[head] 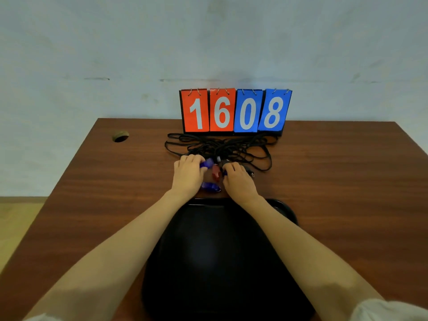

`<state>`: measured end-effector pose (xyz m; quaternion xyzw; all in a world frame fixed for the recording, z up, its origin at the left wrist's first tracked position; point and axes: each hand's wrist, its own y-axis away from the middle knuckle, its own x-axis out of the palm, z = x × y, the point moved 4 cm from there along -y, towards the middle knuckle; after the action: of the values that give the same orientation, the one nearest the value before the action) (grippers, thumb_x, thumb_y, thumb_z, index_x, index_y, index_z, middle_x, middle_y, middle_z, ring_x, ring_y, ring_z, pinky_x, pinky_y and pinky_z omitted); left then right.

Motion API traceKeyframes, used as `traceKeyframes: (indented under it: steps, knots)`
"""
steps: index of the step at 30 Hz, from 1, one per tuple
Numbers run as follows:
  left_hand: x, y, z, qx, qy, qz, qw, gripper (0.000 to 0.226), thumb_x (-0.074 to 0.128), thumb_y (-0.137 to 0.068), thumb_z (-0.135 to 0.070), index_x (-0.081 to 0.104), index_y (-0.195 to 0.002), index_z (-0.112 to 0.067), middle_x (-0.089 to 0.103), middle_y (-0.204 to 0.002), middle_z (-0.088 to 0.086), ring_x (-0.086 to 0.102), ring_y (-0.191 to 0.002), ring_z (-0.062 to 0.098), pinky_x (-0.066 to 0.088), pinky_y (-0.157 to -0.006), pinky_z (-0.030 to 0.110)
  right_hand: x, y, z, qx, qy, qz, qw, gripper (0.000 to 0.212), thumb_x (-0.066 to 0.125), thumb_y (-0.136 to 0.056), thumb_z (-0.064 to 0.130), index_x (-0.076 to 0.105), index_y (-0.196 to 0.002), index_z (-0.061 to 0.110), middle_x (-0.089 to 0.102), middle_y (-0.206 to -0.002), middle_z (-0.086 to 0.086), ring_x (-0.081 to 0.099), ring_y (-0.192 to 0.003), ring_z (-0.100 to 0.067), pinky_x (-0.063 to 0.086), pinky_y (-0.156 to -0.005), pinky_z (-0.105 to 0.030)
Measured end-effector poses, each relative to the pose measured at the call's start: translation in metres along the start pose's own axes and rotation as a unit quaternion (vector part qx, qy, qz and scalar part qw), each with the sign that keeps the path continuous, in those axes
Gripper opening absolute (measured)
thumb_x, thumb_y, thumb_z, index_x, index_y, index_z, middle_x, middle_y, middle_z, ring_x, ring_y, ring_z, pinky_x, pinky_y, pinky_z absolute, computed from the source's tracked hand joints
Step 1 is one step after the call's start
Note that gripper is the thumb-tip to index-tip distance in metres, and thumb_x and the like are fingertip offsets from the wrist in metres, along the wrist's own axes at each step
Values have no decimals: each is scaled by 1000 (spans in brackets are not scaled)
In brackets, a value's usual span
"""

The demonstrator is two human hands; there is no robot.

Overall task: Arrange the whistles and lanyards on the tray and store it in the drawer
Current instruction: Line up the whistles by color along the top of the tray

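Both my hands are out past the tray [287, 210], w/ the whistles right at my fingertips. Left hand [188, 173] is curled down, fingers pinching the upper blue whistle [206, 163]. Its long axis points up-right, toward the cord pile. Right hand [236, 179] is curled too, fingers on something dark at the edge of the lanyards [220, 148], but I can't tell if it's actually gripped. The red whistle [216, 173] sits btwn my hands, standing roughly front-to-back, touching neither as far as I see. The second blue whistle [210, 186] lies crosswise near my wrists, just beyond the tray's far rim, closer to my left. The lanyards are tangled behind, just in front of the scoreboard [235, 111]. Tray's empty, so I reckon everything needs pulling back toward me, and the cords may drag.
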<state>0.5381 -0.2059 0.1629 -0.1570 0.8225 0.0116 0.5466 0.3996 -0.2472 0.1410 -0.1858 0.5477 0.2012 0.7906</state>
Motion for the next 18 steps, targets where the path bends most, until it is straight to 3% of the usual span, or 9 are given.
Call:
traceKeyframes:
  steps: [3, 6, 10, 12, 14, 16, 18]
  knots:
    - [-16, 25, -2, -7, 48, -11, 999, 25, 48, -95, -25, 53, -118, -17, 61, -113, 2, 52, -109, 22, 31, -94, 35, 1, 5, 1, -19, 6, -18, 1000, 27, 43, -96, 12, 51, -121, 5, 50, -124, -14, 46, -117, -27, 37, -98, -32]
    - [-22, 63, 1, -19, 103, 25, 994, 31, 44, -96, -27, 46, -126, -19, 62, -112, 2, 55, -107, 21, 32, -97, 36, -11, 16, 3, -24, -73, -114, 991, 24, 50, -93, 10, 56, -116, 4, 56, -115, -13, 54, -107, -26, 44, -91, -28]
    - [-16, 105, 12, -42, 77, 61, 994, 27, 43, -95, -28, 51, -120, -21, 63, -112, 1, 54, -110, 22, 35, -93, 37, -26, 44, 17, -38, -185, -206, 960, 26, 55, -91, 9, 58, -116, 7, 60, -109, -5, 54, -102, -16, 37, -84, -11]
    - [-10, 122, 18, -57, 63, 73, 994, 25, 43, -95, -28, 53, -117, -21, 64, -112, 0, 55, -111, 22, 35, -93, 37, -24, 66, 24, -20, -230, -185, 955, 25, 52, -93, 12, 58, -117, 11, 55, -104, 5, 48, -99, -9, 34, -77, -7]
    - [-5, 137, 23, -71, 53, 84, 993, 23, 42, -96, -29, 53, -114, -21, 65, -107, 0, 56, -107, 20, 34, -94, 36, -17, 87, 27, 11, -295, -144, 945, 23, 47, -95, 13, 58, -115, 16, 54, -97, 8, 49, -90, -9, 36, -72, -11]
    - [-4, 147, 24, -71, 14, 76, 994, 20, 43, -96, -31, 54, -107, -19, 66, -101, 2, 57, -103, 22, 34, -91, 35, -9, 103, 27, 73, -401, -86, 909, 19, 42, -97, 14, 56, -107, 21, 56, -87, 3, 51, -76, -10, 42, -65, -20]
    - [-4, 151, 25, -70, -37, 57, 995, 24, 42, -96, -35, 56, -104, -17, 66, -103, 5, 56, -104, 24, 35, -89, 36, -3, 114, 26, 135, -473, -42, 870, 16, 40, -98, 14, 55, -104, 19, 57, -88, 1, 55, -74, -11, 48, -66, -24]
